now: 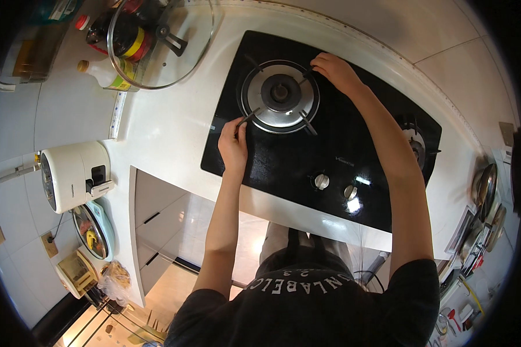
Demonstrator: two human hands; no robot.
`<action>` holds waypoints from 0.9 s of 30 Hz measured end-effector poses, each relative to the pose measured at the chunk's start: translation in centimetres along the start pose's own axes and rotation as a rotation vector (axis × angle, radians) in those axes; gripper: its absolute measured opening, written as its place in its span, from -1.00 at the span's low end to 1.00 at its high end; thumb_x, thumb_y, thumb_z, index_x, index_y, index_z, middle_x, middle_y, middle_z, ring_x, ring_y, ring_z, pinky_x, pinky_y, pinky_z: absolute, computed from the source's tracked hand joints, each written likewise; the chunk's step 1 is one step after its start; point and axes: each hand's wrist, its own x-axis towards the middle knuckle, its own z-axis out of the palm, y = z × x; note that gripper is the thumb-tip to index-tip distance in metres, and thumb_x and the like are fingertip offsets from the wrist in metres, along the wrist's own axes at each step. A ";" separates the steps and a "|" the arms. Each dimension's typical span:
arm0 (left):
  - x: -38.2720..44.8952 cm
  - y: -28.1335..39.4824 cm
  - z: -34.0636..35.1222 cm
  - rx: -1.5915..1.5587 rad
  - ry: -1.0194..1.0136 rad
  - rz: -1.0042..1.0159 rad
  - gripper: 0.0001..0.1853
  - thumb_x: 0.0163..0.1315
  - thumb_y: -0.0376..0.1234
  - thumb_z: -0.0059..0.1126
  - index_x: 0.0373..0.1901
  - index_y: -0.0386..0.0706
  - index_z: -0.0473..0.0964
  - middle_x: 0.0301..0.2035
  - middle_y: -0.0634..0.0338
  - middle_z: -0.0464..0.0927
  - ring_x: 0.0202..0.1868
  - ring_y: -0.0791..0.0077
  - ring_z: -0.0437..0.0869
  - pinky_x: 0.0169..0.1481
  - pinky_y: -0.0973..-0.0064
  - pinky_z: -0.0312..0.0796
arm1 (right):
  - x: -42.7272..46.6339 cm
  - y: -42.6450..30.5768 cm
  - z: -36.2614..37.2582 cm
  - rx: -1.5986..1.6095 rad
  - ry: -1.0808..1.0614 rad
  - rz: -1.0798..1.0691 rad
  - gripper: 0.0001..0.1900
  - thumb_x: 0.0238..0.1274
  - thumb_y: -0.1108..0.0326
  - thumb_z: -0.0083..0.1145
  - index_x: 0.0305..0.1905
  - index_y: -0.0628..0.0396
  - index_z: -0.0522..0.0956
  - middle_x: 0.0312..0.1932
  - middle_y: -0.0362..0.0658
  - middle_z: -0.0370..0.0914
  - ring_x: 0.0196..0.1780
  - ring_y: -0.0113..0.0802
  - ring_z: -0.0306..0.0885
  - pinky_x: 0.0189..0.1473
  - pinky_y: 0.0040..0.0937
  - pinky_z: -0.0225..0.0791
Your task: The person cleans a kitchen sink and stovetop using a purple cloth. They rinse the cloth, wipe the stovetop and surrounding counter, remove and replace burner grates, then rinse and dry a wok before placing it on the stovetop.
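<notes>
A black glass gas cooktop [278,160] lies before me. Around its left burner [280,92] sits a round pan support [309,126] with dark prongs. My left hand [235,143] grips the prong at the support's near left side between thumb and fingers. At the far right side, my right hand [332,71] holds another prong by its fingertips. Whether the support rests on the glass or is slightly raised, I cannot tell. Two silver knobs [321,181] are at the cooktop's front edge. The right burner [416,147] is partly hidden behind my right forearm.
A glass lid [189,71] stands at the back left by sauce bottles [115,39]. A white air fryer [76,173] and a lidded oval dish [91,234] are on the left counter. Pans [484,186] and utensils are at the right. A tiled wall rises behind the cooktop.
</notes>
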 end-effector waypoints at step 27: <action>-23.5 28.6 13.3 -0.376 -0.615 0.641 -0.38 0.22 -0.51 0.08 0.32 -0.40 0.12 0.40 -0.21 -0.02 0.43 -0.10 0.12 0.47 0.14 0.01 | -70.3 -7.7 -1.8 -0.332 0.373 1.084 -0.52 0.14 0.26 0.16 0.21 -0.03 0.53 0.38 -0.03 0.32 0.45 0.02 0.21 0.46 0.04 -0.01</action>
